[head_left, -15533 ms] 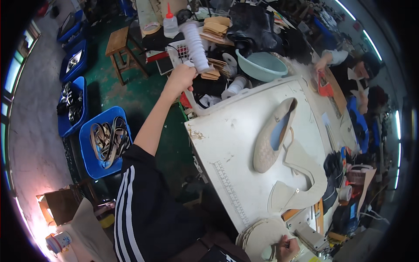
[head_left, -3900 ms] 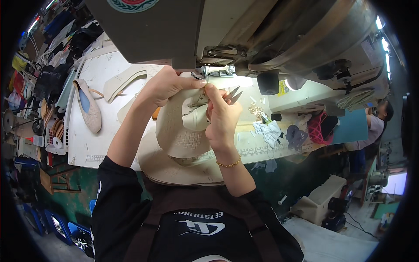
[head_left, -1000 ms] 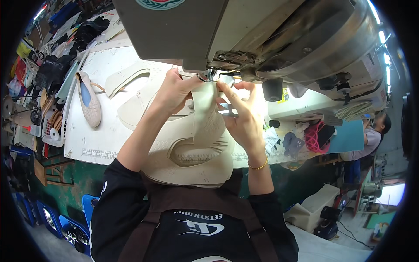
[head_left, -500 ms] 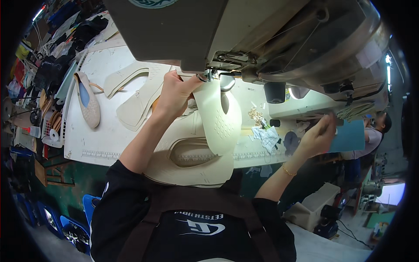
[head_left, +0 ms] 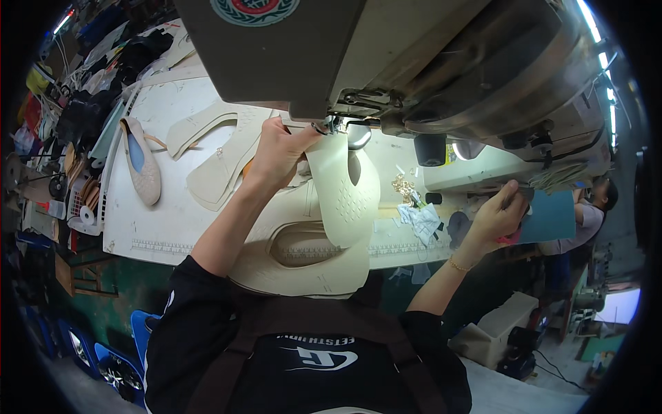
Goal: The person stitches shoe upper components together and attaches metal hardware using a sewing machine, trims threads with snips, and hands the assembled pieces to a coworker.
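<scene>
White tabletop [head_left: 176, 224] below, the left hand [head_left: 277, 154] at 11 o'clock pinches a cream upper [head_left: 338, 190]; right hand [head_left: 498, 215] curled at 3, contents unclear.

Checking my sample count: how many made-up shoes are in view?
1: the blue-lined cream shoe, on the white table, left of the left hand. More may be hidden in the background clutter.

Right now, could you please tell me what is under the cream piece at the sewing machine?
The lower end of the cream piece overlaps other cream cutouts; whatever lies directly beneath its middle is covered.
</scene>
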The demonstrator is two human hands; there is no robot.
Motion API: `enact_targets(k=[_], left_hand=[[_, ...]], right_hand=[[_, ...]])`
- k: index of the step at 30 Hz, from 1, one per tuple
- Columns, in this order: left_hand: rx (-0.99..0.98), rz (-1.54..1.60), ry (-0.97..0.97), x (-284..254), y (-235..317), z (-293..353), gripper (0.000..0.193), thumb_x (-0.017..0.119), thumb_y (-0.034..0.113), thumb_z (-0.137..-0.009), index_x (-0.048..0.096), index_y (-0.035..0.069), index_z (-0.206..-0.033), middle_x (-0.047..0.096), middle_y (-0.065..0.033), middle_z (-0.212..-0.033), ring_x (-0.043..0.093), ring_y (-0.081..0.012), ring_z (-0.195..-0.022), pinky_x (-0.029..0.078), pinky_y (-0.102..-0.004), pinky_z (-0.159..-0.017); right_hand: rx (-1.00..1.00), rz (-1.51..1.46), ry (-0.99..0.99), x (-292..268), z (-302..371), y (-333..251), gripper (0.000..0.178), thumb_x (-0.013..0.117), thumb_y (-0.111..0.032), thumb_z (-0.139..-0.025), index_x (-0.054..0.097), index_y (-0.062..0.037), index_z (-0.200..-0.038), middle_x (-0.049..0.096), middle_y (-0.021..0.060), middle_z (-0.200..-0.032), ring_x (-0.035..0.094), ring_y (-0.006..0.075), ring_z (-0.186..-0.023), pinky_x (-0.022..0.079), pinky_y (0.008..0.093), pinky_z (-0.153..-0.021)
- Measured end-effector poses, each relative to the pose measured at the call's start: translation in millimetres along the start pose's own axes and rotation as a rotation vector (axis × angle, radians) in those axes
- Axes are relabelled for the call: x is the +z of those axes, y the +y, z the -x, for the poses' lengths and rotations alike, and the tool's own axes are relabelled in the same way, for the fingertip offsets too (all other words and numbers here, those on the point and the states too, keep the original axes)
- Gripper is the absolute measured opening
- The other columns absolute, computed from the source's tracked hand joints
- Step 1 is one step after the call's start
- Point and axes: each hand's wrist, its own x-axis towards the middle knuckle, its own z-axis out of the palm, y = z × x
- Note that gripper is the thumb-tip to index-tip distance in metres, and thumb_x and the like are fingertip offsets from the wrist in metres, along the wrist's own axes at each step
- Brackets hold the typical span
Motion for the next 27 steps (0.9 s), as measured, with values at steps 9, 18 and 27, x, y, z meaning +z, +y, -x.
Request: enact_targets(k=[9, 18, 27], left_hand=[[-0.003, -0.003, -0.005, 1, 0, 0, 0.01, 0.062, 0.007, -0.079, 0.062, -0.001, -0.085, 0.062, -0.0052, -0.075, 0.059, -0.0091, -0.063, 0.048, -0.0237, -0.052], [-0.006, -0.069, 0.121, 9, 4, 2, 0.02, 0.051, 0.015, -0.087, 0.061, 0.0, -0.079, 0.058, -0.0013, -0.069, 0.048, -0.0044, -0.053, 0.037, -0.0208, -0.044], [0.033, -0.129, 0.227, 14, 1, 17, 0.028, 0.047, 0.023, -0.09, 0.054, -0.004, -0.086, 0.056, -0.0083, -0.066, 0.053, -0.0123, -0.053, 0.045, -0.0264, -0.046]], right_hand=[[0.007, -0.146, 0.005, -15, -4, -24, 0.026, 0.052, -0.019, -0.09, 0.063, 0.0034, -0.084, 0.063, 0.0108, -0.084, 0.061, 0.0208, -0.071, 0.048, 0.0278, -0.059], [-0.314, -0.856, -0.631, -9, 62, -162, 0.055, 0.072, -0.029, -0.07, 0.054, 0.0027, -0.112, 0.057, 0.0184, -0.111, 0.063, 0.0293, -0.082, 0.052, 0.0311, -0.063], [-0.424, -0.579, -0.585, -27, 70, -155, 0.066, 0.065, 0.002, -0.043, 0.064, -0.0177, -0.106, 0.051, 0.0086, -0.099, 0.047, 0.0096, -0.048, 0.042, 0.0257, -0.043]])
